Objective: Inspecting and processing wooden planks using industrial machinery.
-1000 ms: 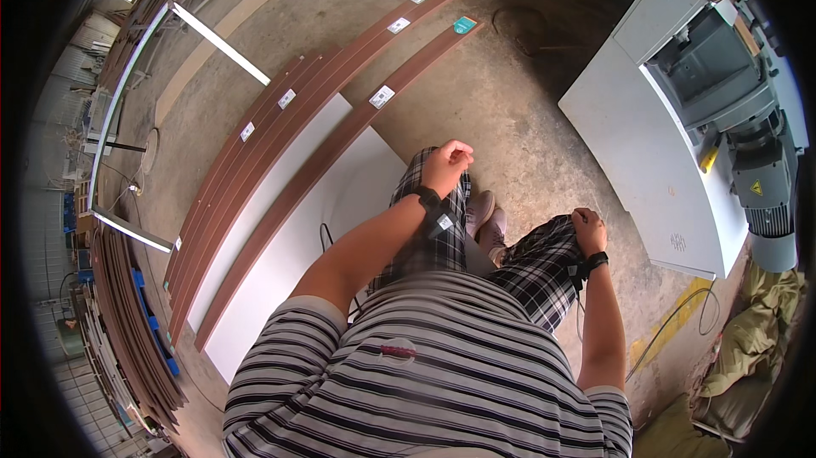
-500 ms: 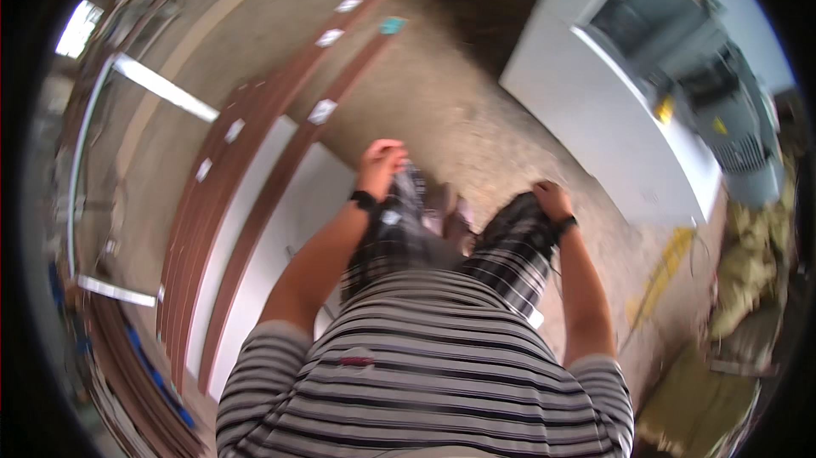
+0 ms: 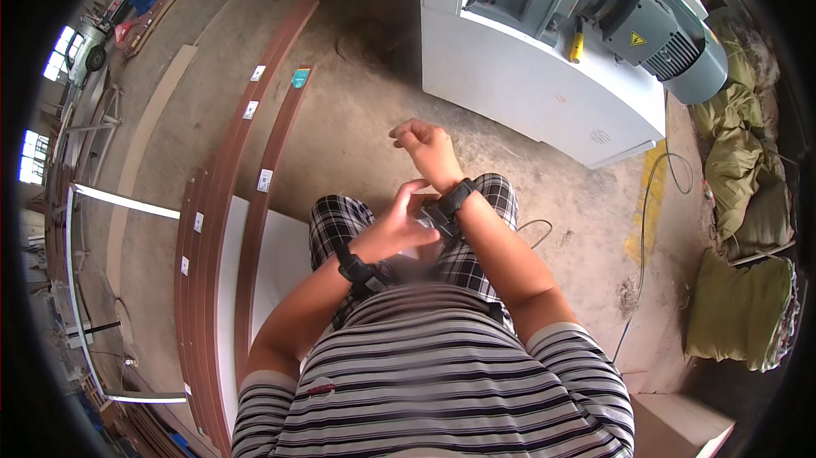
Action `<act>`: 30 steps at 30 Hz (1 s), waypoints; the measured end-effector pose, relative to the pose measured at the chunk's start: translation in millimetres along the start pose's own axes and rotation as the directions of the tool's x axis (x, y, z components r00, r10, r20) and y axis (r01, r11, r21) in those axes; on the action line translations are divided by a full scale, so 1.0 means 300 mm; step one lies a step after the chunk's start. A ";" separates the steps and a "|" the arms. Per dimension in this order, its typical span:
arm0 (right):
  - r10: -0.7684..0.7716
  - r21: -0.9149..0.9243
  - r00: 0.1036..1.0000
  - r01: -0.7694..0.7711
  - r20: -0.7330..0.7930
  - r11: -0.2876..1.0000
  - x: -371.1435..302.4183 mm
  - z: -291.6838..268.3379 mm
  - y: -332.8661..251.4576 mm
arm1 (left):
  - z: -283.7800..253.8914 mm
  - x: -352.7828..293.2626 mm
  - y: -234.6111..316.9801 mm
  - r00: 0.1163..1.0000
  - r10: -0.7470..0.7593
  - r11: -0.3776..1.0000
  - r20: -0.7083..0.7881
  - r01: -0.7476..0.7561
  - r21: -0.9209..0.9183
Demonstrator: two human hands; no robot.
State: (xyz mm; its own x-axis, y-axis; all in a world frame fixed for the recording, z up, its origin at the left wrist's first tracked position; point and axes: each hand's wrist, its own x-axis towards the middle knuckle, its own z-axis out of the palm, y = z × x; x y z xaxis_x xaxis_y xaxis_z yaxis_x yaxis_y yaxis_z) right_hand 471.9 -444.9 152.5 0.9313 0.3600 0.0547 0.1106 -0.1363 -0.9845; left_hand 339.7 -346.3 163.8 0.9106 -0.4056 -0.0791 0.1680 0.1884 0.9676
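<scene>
My left hand (image 3: pixel 393 230) reaches across to my right wrist. Its fingers and thumb close around the black wristband (image 3: pixel 442 213) with a small boxy unit that I wear there. Another black wristband (image 3: pixel 360 271) sits on my left wrist. Just beyond, my right hand (image 3: pixel 431 154) is raised over my lap, its fingers curled in loosely and holding nothing. Below both hands are my plaid trousers (image 3: pixel 497 201). The tips of my left fingers partly cover the unit.
Long brown boards (image 3: pixel 217 228) with white labels lie at left, beside a white panel (image 3: pixel 276 262). A white cabinet (image 3: pixel 527 92) carrying a grey motor (image 3: pixel 650 33) stands ahead right. A dark cable (image 3: pixel 643 237) and green sacks (image 3: pixel 735 309) lie at right.
Both hands have left my knees and come together in front of me. My left hand has taken hold of the band on my right wrist. The view has turned.
</scene>
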 end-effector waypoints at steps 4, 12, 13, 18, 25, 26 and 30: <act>0.058 0.232 0.995 -0.074 0.076 0.970 -0.005 0.035 -0.084 | 0.016 -0.002 0.026 0.990 0.023 0.993 -0.140 -0.007 0.118; 0.249 0.472 0.951 -0.307 0.184 0.827 -0.014 0.057 -0.098 | 0.008 -0.034 0.045 0.977 -0.027 0.997 -0.211 0.043 0.069; 0.205 0.374 0.959 -0.267 0.196 0.888 -0.011 0.063 -0.079 | 0.014 -0.031 0.042 0.978 -0.028 0.996 -0.209 0.044 0.072; -0.002 -0.243 0.999 0.010 0.034 0.970 0.004 0.081 -0.054 | 0.007 -0.031 0.046 0.865 0.390 0.755 -0.316 -0.104 0.647; -0.028 -0.640 0.996 0.078 0.087 0.764 -0.019 0.094 -0.087 | 0.065 -0.022 0.185 0.850 0.506 0.607 -0.145 -0.232 0.760; 0.021 -0.606 0.995 0.041 0.094 0.795 -0.022 0.096 -0.087 | 0.050 -0.024 0.178 0.838 0.537 0.569 -0.102 -0.270 0.777; 0.087 -0.401 0.982 -0.012 0.167 0.916 -0.030 0.110 -0.066 | 0.043 -0.012 0.188 0.816 0.576 0.513 -0.041 -0.322 0.796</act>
State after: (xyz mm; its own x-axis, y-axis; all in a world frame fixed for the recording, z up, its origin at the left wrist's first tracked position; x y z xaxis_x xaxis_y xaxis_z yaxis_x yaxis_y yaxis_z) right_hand 449.9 -414.9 165.9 0.8662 0.4962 -0.0594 0.2288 -0.4994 -0.8356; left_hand 341.1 -345.7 221.7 0.8556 -0.1853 0.4833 -0.5075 -0.4843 0.7127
